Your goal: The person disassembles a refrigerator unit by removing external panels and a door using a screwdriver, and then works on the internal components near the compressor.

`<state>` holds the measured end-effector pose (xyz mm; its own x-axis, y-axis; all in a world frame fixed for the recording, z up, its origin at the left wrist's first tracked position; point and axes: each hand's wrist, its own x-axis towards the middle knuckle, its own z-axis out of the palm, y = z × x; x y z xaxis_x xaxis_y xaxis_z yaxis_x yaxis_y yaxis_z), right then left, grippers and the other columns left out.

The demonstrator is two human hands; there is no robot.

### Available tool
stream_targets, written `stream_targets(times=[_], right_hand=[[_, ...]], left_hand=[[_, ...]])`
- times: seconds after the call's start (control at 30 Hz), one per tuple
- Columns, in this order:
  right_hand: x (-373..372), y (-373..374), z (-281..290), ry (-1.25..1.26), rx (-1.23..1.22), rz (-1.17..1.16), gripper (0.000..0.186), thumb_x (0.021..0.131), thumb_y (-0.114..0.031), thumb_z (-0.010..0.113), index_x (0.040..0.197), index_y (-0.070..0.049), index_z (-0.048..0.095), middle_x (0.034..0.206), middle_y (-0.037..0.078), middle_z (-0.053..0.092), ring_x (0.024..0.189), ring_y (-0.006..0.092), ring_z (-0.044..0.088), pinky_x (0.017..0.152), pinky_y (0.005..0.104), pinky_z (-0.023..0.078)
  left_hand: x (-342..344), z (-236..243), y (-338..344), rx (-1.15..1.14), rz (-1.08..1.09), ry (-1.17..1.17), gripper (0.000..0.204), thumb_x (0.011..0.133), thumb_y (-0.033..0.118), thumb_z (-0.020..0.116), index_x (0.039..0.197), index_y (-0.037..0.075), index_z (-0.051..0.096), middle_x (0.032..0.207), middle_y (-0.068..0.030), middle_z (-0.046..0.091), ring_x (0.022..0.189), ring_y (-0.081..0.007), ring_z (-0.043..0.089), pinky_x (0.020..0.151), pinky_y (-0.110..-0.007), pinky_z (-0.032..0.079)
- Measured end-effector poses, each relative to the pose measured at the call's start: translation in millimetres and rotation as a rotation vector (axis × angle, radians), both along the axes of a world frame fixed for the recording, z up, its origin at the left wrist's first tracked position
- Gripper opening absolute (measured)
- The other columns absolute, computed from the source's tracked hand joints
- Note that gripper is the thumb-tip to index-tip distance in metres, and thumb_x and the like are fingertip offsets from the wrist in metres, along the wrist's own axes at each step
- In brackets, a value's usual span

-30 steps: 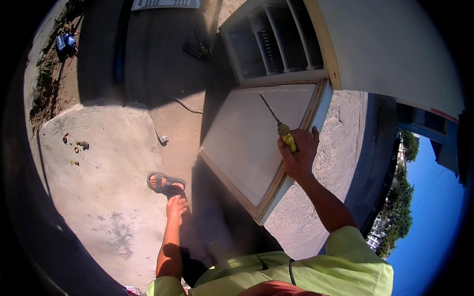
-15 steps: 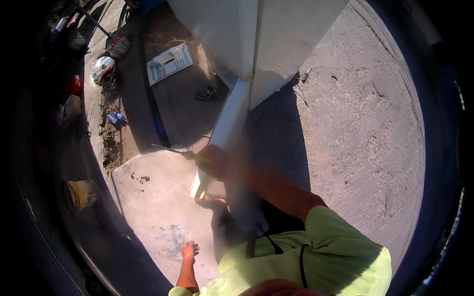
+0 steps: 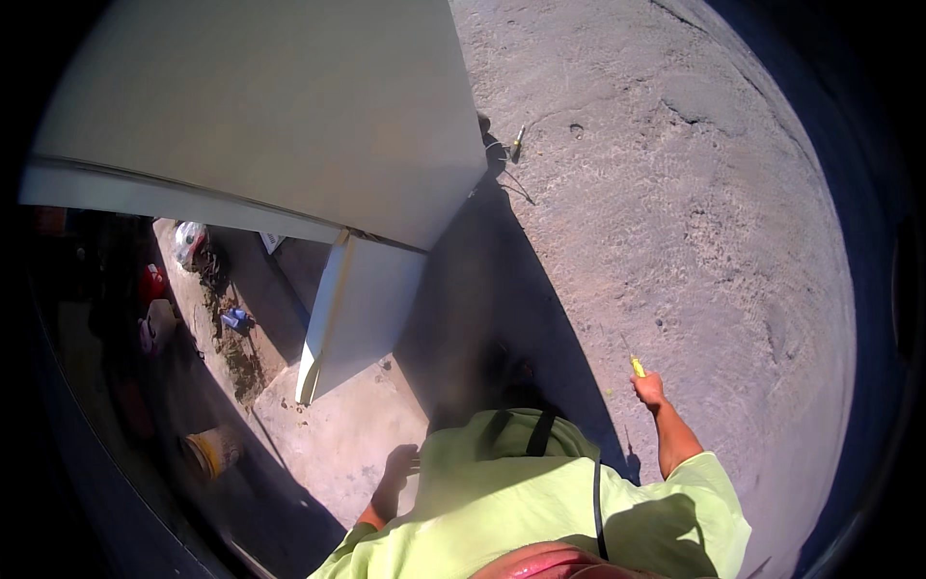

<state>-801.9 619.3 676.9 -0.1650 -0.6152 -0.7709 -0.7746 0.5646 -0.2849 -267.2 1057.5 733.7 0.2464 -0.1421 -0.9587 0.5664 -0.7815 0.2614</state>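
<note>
The right hand (image 3: 650, 389) clasps a yellow screwdriver (image 3: 638, 367) pointing ahead, well apart from the left hand (image 3: 396, 467), its grip unclear, nearer the white door (image 3: 369, 304) ahead of it.

Yellow-handled screwdriver (image 3: 638, 367) in right grip (image 3: 650, 389), shaft pointing forward.

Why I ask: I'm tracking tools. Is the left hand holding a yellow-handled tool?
No, a yellow-handled tool is in the right hand; none shows in the left hand.
</note>
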Motion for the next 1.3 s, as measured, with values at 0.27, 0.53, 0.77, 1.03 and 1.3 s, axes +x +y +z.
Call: stream_targets(times=[0.27,0.53,0.77,1.03,1.3], right_hand=[[-98,40,35,-0.026,0.102,-0.603,0.013,0.093,-0.018,0.064,0.1,-0.007,0.061,0.066,0.002,0.055,0.046,0.0124,0.046,0.038,0.0327,0.039],[-77,100,27,-0.061,0.484,-0.697,0.016,0.091,-0.016,0.067,0.102,-0.004,0.066,0.072,0.005,0.063,0.051,0.0166,0.055,0.042,0.0352,0.046],[-223,-93,-17,-0.03,0.294,0.013,0.015,0.09,-0.017,0.069,0.094,-0.003,0.068,0.074,0.006,0.066,0.053,0.0174,0.06,0.043,0.0355,0.047],[-143,-639,60,-0.264,-0.205,-0.582,0.018,0.096,-0.03,0.066,0.094,-0.014,0.057,0.067,-0.005,0.052,0.047,0.0054,0.047,0.038,0.0238,0.035],[4,-774,68,-0.407,-0.124,-0.162,0.019,0.096,-0.027,0.068,0.091,-0.01,0.06,0.068,-0.003,0.055,0.049,0.0059,0.049,0.043,0.0231,0.04]], left_hand=[[81,-36,-162,0.021,-0.118,0.025,0.021,0.098,0.03,0.064,0.108,0.011,0.061,0.092,-0.009,0.069,0.078,-0.0221,0.07,0.059,-0.032,0.052],[103,-31,-411,-0.339,-0.283,-0.202,0.028,0.097,0.038,0.061,0.099,0.01,0.06,0.081,-0.0058,0.065,0.069,-0.0171,0.063,0.061,-0.036,0.052],[31,-78,-472,-0.301,-0.472,-0.287,0.029,0.097,0.037,0.062,0.104,0.009,0.063,0.083,-0.0053,0.066,0.069,-0.0169,0.063,0.06,-0.036,0.053],[-55,-82,-569,-0.248,-0.774,-0.488,0.027,0.097,0.036,0.063,0.1,0.009,0.068,0.085,-0.0029,0.066,0.068,-0.0155,0.062,0.059,-0.033,0.05],[-104,2,-703,-0.216,-0.123,-0.246,0.024,0.098,0.031,0.06,0.087,0.01,0.064,0.069,-0.001,0.058,0.058,-0.0144,0.055,0.052,-0.032,0.044]])
